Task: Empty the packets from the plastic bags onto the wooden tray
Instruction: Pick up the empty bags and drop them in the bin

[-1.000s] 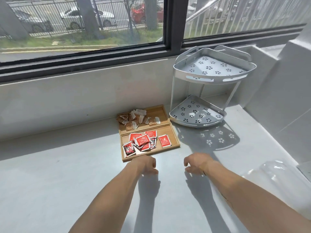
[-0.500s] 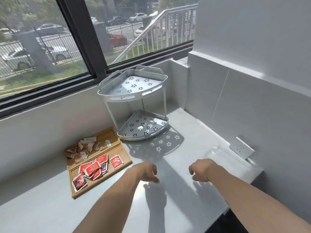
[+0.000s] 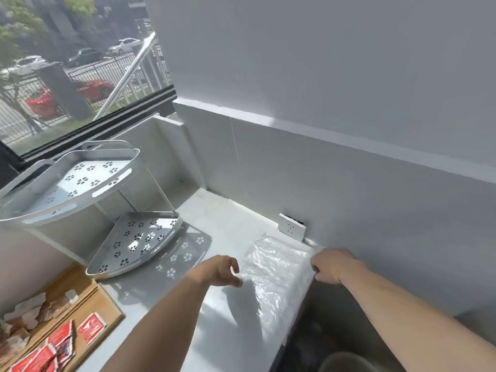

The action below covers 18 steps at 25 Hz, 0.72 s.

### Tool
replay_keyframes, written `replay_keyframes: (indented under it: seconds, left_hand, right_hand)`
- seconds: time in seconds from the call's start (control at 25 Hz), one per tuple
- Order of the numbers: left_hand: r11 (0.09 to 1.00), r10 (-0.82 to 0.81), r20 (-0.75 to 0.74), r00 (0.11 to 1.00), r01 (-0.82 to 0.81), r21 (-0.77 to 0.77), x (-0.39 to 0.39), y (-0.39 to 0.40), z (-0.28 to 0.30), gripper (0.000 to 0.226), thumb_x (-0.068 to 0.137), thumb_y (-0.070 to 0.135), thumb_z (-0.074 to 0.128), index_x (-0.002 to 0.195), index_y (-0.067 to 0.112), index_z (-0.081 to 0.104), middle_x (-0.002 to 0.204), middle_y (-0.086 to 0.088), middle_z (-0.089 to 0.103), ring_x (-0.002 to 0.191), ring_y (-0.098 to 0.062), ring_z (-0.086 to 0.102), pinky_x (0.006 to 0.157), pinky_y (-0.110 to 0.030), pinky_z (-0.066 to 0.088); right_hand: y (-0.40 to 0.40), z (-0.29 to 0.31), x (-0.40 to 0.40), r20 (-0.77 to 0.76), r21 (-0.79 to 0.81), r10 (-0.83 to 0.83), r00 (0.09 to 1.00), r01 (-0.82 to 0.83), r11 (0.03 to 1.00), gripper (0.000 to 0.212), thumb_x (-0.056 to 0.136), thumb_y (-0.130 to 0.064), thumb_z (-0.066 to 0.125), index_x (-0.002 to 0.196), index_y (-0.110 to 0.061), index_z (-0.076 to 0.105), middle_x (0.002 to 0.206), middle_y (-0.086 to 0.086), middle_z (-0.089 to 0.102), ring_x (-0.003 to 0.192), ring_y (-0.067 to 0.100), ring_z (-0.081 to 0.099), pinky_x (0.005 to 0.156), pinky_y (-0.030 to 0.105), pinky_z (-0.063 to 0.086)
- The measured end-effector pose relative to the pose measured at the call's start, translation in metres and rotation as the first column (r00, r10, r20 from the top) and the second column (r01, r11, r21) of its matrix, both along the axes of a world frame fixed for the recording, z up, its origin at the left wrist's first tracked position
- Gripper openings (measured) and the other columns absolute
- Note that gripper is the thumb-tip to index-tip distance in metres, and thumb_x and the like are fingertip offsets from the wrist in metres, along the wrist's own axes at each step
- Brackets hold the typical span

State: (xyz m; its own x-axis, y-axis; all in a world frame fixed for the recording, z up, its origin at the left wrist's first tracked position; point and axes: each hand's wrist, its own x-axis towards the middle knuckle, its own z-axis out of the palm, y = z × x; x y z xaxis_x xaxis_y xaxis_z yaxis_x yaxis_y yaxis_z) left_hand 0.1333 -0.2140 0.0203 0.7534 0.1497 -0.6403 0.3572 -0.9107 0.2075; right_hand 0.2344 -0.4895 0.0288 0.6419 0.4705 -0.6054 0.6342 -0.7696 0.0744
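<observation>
**Bag between my hands**

The clear plastic bag (image 3: 279, 277) lies flat on the counter (image 3: 220, 331), long axis running away from me. My right hand (image 3: 331, 267), fingers curled, touches its far-right edge; my left hand (image 3: 220, 269), loosely open and empty, hovers beside its near-left edge.

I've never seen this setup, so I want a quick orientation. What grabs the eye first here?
Two bare forearms reach in from below: the left hand and right hand at either side of a crinkled clear plastic bag lying at the counter's right edge. At left stands a white two-tier corner rack with flower cut-outs. In the bottom-left corner, a wooden tray holds red packets and brownish ones.
</observation>
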Motion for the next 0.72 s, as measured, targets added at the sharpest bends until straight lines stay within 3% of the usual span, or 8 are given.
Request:
replay_keyframes:
  seconds: [0.28,0.48,0.6,0.72]
  left_hand:
    - [0.994,-0.058,-0.016,0.998,0.059,0.097,0.042,0.003,-0.013,0.055,0.078,0.044,0.073,0.126,0.022,0.059,0.12,-0.004,0.067,0.11,-0.021,0.062,0.096,-0.031,0.048]
    - [0.991,-0.032,-0.039,0.999,0.037,0.128,0.054,0.012,-0.032,0.072,0.074,0.05,0.075,0.133,0.019,0.048,0.125,-0.005,0.062,0.114,-0.024,0.058,0.095,-0.035,0.048]
    - [0.995,-0.017,-0.051,0.999,0.022,0.093,0.057,0.017,-0.045,0.062,0.071,0.049,0.077,0.121,0.017,0.058,0.116,-0.003,0.064,0.105,-0.023,0.061,0.085,-0.031,0.049]
    - [0.999,0.044,-0.018,0.999,-0.044,0.022,0.06,0.018,-0.056,0.038,0.07,0.038,0.079,0.099,0.018,0.065,0.097,-0.001,0.064,0.088,-0.02,0.059,0.074,-0.028,0.047]
  right_hand:
    - [-0.022,-0.02,0.01,0.107,0.098,-0.14,0.984,0.13,0.987,0.035,0.09,-0.037,0.051,0.118,-0.02,0.061,0.124,0.004,0.063,0.113,0.026,0.06,0.084,0.032,0.045]
    - [0.0,-0.037,0.021,0.072,0.18,-0.264,0.962,0.248,0.952,0.057,0.088,-0.055,0.054,0.133,-0.022,0.05,0.131,0.005,0.053,0.123,0.028,0.05,0.097,0.04,0.041]
    - [0.017,-0.047,0.029,0.074,0.197,-0.332,0.94,0.313,0.929,0.061,0.087,-0.056,0.057,0.136,-0.02,0.047,0.134,0.005,0.051,0.125,0.028,0.047,0.101,0.041,0.041]
    - [0.029,-0.061,0.027,0.036,0.212,-0.425,0.905,0.408,0.888,0.061,0.086,-0.041,0.062,0.14,-0.021,0.041,0.136,0.007,0.046,0.128,0.029,0.043,0.099,0.043,0.042]
